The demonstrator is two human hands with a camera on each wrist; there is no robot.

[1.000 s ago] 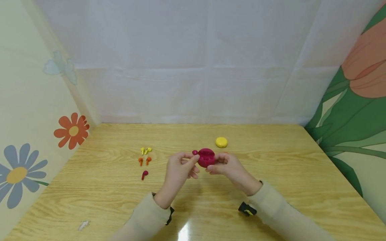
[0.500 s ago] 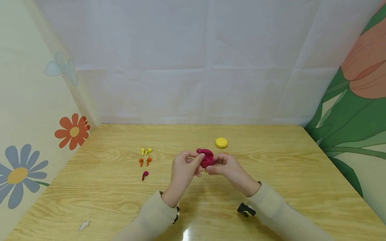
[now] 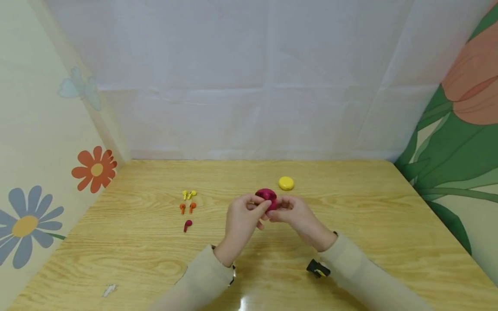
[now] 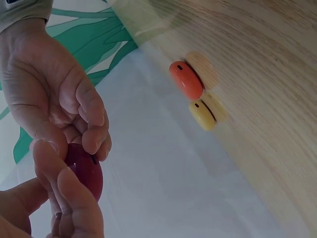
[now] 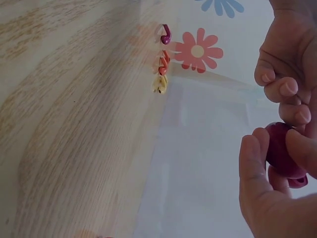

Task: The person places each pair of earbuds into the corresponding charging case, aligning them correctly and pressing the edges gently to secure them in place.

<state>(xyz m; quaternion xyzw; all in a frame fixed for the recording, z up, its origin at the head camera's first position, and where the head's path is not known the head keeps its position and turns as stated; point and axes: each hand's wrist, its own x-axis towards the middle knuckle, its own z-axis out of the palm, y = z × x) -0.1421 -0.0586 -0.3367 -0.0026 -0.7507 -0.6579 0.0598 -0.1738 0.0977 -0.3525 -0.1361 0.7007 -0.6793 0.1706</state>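
Note:
An open magenta earbud case (image 3: 266,192) is raised above the table, with its round lid tipped up at the back. My right hand (image 3: 298,217) grips the case between thumb and fingers from the right side. On the other side, the thumb and forefinger of my left hand (image 3: 241,218) pinch a magenta earbud at the case's opening; the fingers hide the bud. The left wrist view shows the rounded underside of the case (image 4: 88,171) between both hands. In the right wrist view the case (image 5: 281,151) lies between the right thumb and fingers.
On the left of the table lie a magenta earbud (image 3: 188,225), two orange earbuds (image 3: 192,207) and two yellow ones (image 3: 192,194). A yellow case (image 3: 286,183) sits behind the hands, near an orange case (image 4: 185,79). A small white scrap (image 3: 110,290) is at front left.
My left hand has moved right with the earbud, bringing it from beside the case to its opening, where the fingers now cover it. The right hand and case stay nearly in place.

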